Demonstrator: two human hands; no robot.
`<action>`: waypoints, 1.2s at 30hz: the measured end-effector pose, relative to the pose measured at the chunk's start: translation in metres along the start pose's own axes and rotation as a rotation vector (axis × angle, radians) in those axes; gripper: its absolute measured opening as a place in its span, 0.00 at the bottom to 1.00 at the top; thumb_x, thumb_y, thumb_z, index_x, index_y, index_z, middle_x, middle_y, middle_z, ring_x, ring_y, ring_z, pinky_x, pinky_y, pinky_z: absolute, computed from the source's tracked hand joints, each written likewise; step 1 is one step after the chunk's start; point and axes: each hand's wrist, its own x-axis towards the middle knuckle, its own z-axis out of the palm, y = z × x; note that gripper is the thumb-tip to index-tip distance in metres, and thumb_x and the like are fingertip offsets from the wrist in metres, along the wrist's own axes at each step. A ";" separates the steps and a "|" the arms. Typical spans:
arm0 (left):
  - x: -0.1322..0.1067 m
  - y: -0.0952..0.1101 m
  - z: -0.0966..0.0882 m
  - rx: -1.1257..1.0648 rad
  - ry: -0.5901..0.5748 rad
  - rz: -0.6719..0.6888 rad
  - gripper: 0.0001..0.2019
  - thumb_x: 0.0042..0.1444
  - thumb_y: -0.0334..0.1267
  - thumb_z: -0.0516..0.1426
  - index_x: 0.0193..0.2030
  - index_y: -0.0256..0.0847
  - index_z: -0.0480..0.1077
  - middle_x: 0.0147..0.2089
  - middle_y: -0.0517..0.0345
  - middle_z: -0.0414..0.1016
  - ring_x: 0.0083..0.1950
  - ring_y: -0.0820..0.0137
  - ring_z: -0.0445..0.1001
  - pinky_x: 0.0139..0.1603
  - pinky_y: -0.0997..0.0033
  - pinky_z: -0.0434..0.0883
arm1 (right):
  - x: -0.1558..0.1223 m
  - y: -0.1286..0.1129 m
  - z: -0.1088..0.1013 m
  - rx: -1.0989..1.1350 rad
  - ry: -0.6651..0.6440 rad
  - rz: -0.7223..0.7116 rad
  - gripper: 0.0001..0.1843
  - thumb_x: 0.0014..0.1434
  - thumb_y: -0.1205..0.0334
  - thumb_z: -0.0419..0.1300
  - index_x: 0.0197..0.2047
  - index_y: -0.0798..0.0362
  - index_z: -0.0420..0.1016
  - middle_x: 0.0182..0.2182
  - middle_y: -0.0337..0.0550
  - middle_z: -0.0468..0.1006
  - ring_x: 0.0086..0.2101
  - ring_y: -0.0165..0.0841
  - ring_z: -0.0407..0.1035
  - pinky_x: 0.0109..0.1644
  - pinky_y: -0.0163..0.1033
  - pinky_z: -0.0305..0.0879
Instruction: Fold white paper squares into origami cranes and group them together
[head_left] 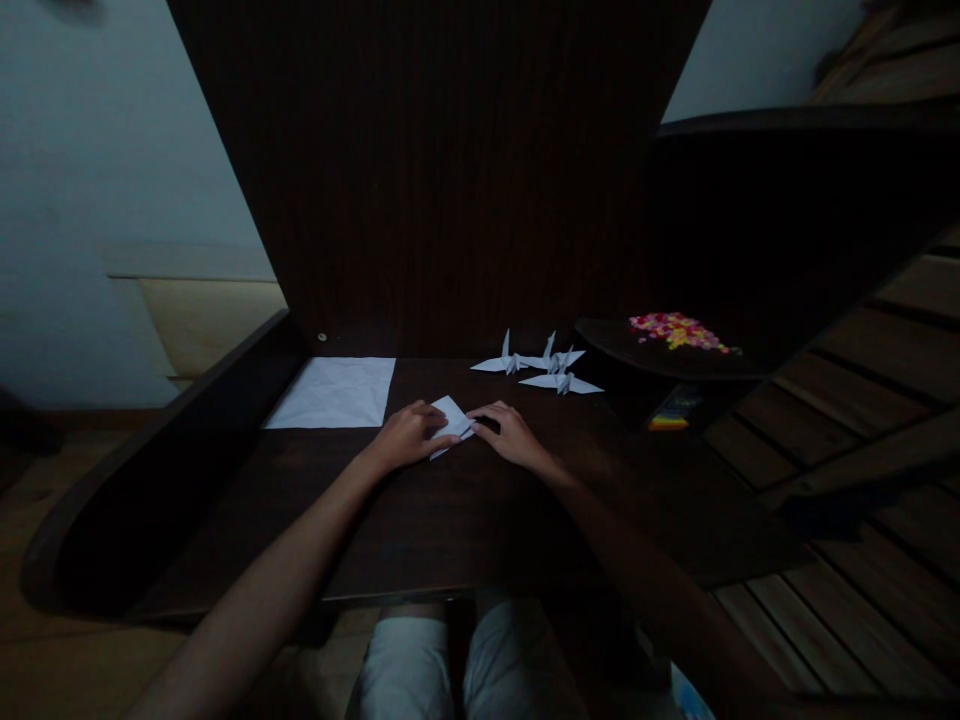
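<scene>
On the dark wooden desk lies a small piece of folded white paper (451,411), with a corner pointing away from me and a flap showing at its right side. My left hand (411,434) presses on its left part, thumb lying across the lower edge. At the right corner, my right hand (510,434) pinches the paper between thumb and forefinger. Several finished-looking white paper cranes (561,382) sit behind it to the right. A flat white paper sheet (337,392) rests to the left of my left hand.
The desk (420,530) has a tall back panel (465,180) and a raised left side (180,450). A low shelf (600,340) at the right carries a scatter of pink and yellow small pieces (679,331). Wooden slats (847,390) stand farther right.
</scene>
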 end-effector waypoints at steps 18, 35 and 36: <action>0.002 -0.001 0.006 -0.087 0.039 0.036 0.20 0.53 0.47 0.59 0.51 0.42 0.69 0.58 0.48 0.69 0.59 0.59 0.64 0.59 0.56 0.62 | -0.001 0.005 0.008 -0.134 0.050 -0.121 0.06 0.56 0.67 0.59 0.35 0.50 0.77 0.44 0.45 0.75 0.47 0.39 0.62 0.52 0.48 0.60; 0.003 -0.004 0.008 -0.194 0.123 -0.101 0.23 0.51 0.40 0.61 0.54 0.39 0.66 0.63 0.46 0.62 0.63 0.59 0.63 0.62 0.57 0.61 | -0.002 -0.001 0.005 -0.129 0.063 -0.107 0.09 0.52 0.65 0.62 0.39 0.52 0.74 0.41 0.46 0.73 0.43 0.38 0.63 0.50 0.46 0.62; 0.002 -0.004 0.008 -0.199 0.109 -0.082 0.21 0.51 0.40 0.60 0.52 0.38 0.68 0.63 0.46 0.62 0.63 0.59 0.63 0.62 0.56 0.61 | -0.002 -0.001 0.005 -0.123 0.062 -0.094 0.11 0.52 0.65 0.62 0.41 0.52 0.74 0.42 0.46 0.73 0.44 0.38 0.63 0.50 0.46 0.61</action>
